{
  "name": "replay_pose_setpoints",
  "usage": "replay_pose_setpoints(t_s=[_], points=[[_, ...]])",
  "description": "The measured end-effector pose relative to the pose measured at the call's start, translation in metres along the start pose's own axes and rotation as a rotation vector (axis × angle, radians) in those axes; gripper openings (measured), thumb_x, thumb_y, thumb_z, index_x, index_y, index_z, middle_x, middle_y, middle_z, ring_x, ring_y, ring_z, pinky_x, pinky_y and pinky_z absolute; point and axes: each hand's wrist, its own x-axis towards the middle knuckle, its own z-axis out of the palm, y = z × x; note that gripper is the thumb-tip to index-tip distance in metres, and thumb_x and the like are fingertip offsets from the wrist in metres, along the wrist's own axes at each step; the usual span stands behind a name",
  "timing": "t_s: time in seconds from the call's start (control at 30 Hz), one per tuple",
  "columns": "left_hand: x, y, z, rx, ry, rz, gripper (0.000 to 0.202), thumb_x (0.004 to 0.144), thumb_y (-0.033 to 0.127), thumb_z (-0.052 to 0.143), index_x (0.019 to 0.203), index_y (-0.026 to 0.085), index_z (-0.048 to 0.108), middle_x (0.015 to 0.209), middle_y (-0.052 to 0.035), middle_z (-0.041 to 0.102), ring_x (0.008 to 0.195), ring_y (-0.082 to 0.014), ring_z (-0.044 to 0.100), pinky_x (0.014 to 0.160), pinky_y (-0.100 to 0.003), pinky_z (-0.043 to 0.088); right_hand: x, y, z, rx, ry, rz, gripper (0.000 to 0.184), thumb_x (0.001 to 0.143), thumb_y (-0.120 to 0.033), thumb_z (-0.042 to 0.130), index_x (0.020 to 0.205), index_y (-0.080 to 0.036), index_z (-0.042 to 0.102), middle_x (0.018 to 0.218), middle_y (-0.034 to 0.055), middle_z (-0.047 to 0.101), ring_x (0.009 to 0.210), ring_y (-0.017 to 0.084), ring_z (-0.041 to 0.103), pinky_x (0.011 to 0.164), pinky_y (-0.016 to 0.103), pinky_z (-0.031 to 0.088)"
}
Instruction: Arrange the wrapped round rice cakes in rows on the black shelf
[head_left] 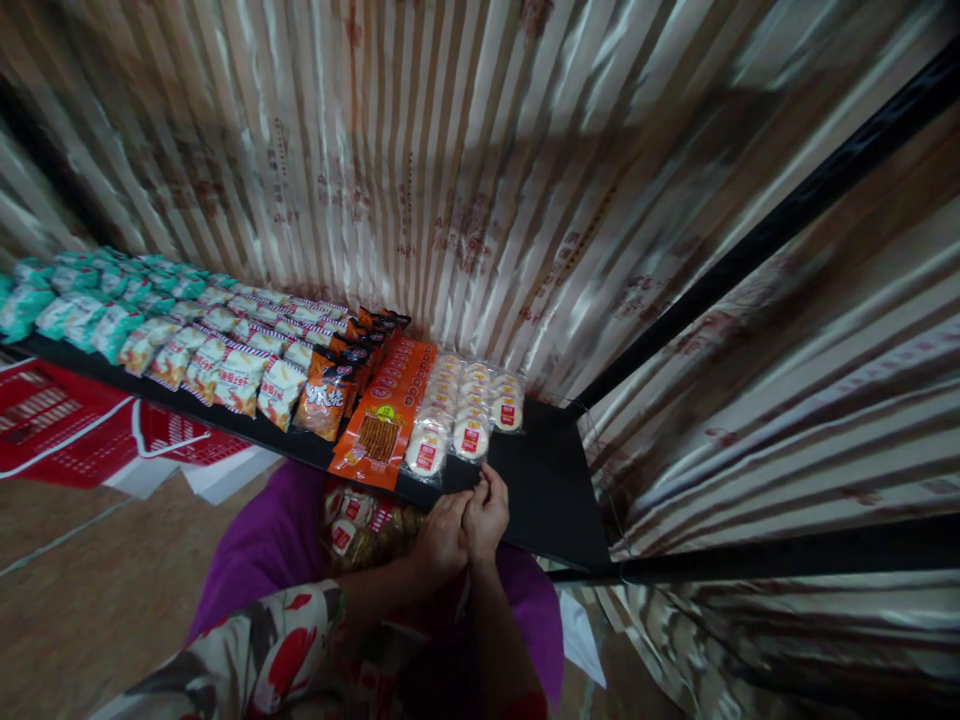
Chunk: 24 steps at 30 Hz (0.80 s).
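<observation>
Close together at the front edge of the black shelf [540, 480] are my left hand [441, 538] and my right hand [487, 512]. The fingers of both are curled and pressed together, and whatever may be in them is hidden. Just beyond my fingers, round white packaged cakes [471, 438] with red labels lie in three rows, in clear wrappers. An orange snack packet [379, 440] lies flat to their left. Below the shelf, by my lap, similar wrapped cakes [345, 537] sit in a red container, partly hidden by my left forearm.
Farther left, the shelf carries orange-black packets [324, 398], white snack bags [238, 380] and teal bags [116, 325]. A red basket [82, 440] with white handles stands below. Striped sheeting [465, 180] hangs behind; a black metal post [720, 255] rises at the right.
</observation>
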Motion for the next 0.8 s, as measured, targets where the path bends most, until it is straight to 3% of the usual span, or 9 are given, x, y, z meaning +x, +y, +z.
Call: replay_pose_setpoints(t_s=[0.17, 0.37, 0.7, 0.8], points=[[-0.022, -0.011, -0.005, -0.046, -0.010, 0.012, 0.043, 0.081, 0.014, 0.035, 0.121, 0.013, 0.051, 0.118, -0.0124, 0.059, 0.111, -0.0203, 0.053, 0.100, -0.037, 0.040, -0.026, -0.002, 0.001, 0.041, -0.037, -0.049, 0.038, 0.080, -0.023, 0.032, 0.101, -0.015, 0.062, 0.100, 0.0121, 0.063, 0.090, 0.018, 0.061, 0.082, 0.033, 0.048], [-0.046, -0.023, -0.023, -0.122, -0.044, -0.057, 0.039, 0.080, 0.014, 0.040, 0.118, 0.017, 0.053, 0.117, -0.0109, 0.061, 0.109, -0.0192, 0.056, 0.098, -0.034, 0.042, -0.059, -0.002, 0.007, 0.057, -0.151, -0.189, 0.036, 0.078, -0.019, 0.033, 0.093, -0.018, 0.066, 0.095, 0.0092, 0.067, 0.089, 0.019, 0.062, 0.085, 0.035, 0.048], [-0.067, -0.069, -0.034, -0.127, -0.040, -0.081, 0.039, 0.079, 0.017, 0.043, 0.117, 0.012, 0.051, 0.112, -0.0129, 0.062, 0.102, -0.0217, 0.059, 0.095, -0.037, 0.045, -0.096, -0.010, 0.027, 0.025, -0.374, -0.177, 0.031, 0.081, -0.018, 0.035, 0.087, -0.022, 0.066, 0.092, 0.0047, 0.068, 0.091, 0.017, 0.060, 0.086, 0.033, 0.045], [-0.070, -0.076, -0.039, -0.076, -0.072, -0.145, 0.039, 0.077, 0.014, 0.044, 0.116, 0.014, 0.052, 0.110, -0.0116, 0.063, 0.103, -0.0212, 0.058, 0.095, -0.036, 0.044, -0.101, -0.010, 0.035, -0.023, -0.416, -0.125, 0.033, 0.078, -0.016, 0.035, 0.086, -0.021, 0.066, 0.093, 0.0053, 0.068, 0.090, 0.017, 0.060, 0.086, 0.032, 0.045]])
